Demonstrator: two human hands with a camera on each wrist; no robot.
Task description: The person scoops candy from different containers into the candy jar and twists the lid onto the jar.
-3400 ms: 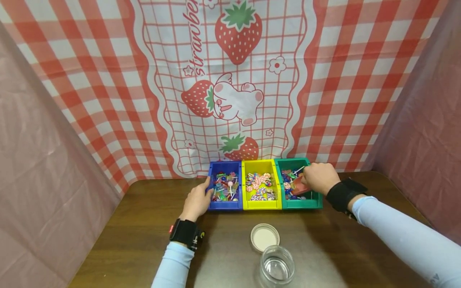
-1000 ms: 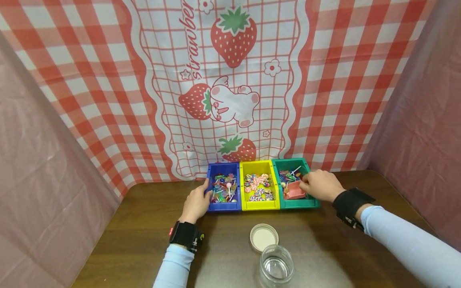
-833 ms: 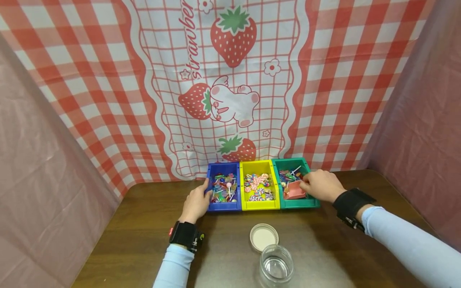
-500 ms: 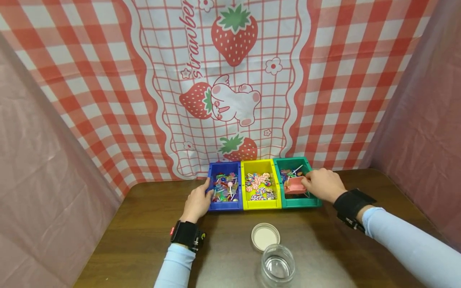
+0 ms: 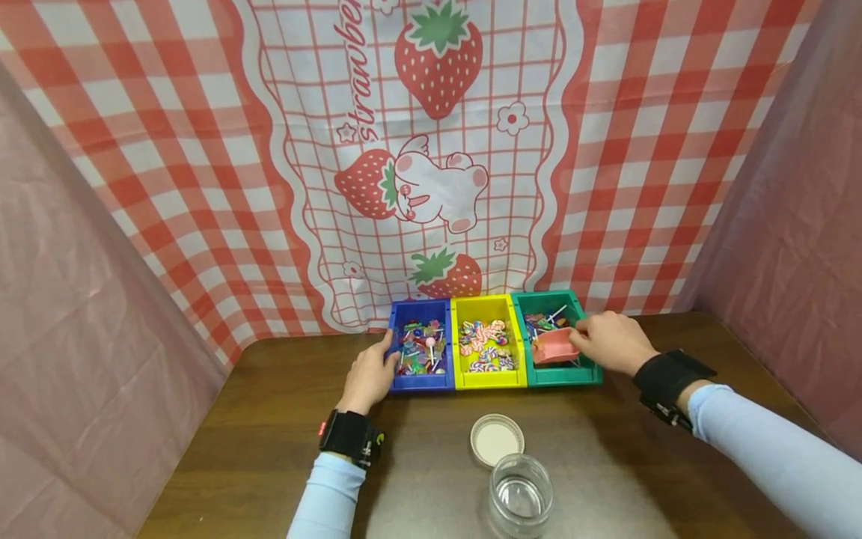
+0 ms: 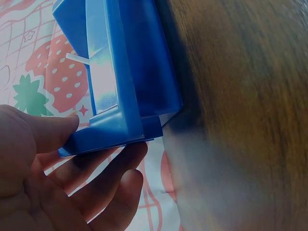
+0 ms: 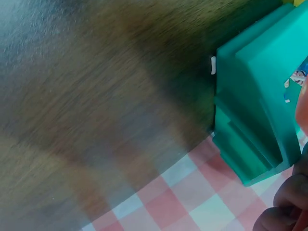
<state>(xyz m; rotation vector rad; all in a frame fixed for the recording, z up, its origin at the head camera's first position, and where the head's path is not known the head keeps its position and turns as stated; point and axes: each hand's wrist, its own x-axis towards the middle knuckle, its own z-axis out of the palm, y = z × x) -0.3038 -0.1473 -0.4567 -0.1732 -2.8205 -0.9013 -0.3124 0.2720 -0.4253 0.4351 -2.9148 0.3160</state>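
My left hand (image 5: 367, 380) grips the left side wall of the blue bin (image 5: 422, 385); in the left wrist view the thumb (image 6: 50, 132) lies on one side of its rim and the fingers on the other. Lollipops and small coloured candies lie in this bin. On the right, my right hand (image 5: 614, 343) holds a pink scoop (image 5: 555, 346) by its handle, over the candies in the green bin (image 5: 566, 376). Whether the scoop carries any candy I cannot tell. At the right wrist view's edge, curled fingers (image 7: 291, 192) show beside the green bin.
Between the two bins stands a yellow bin (image 5: 490, 381) with striped candies. In front, a round lid (image 5: 497, 440) lies beside a clear glass jar (image 5: 521, 494) on the wooden table (image 5: 256, 449). A checked strawberry cloth (image 5: 323, 187) hangs behind.
The scoop was down among the green bin's candies; it has since turned, levelled and risen slightly. My right hand has shifted a little to the right. The left hand stays on the blue bin.
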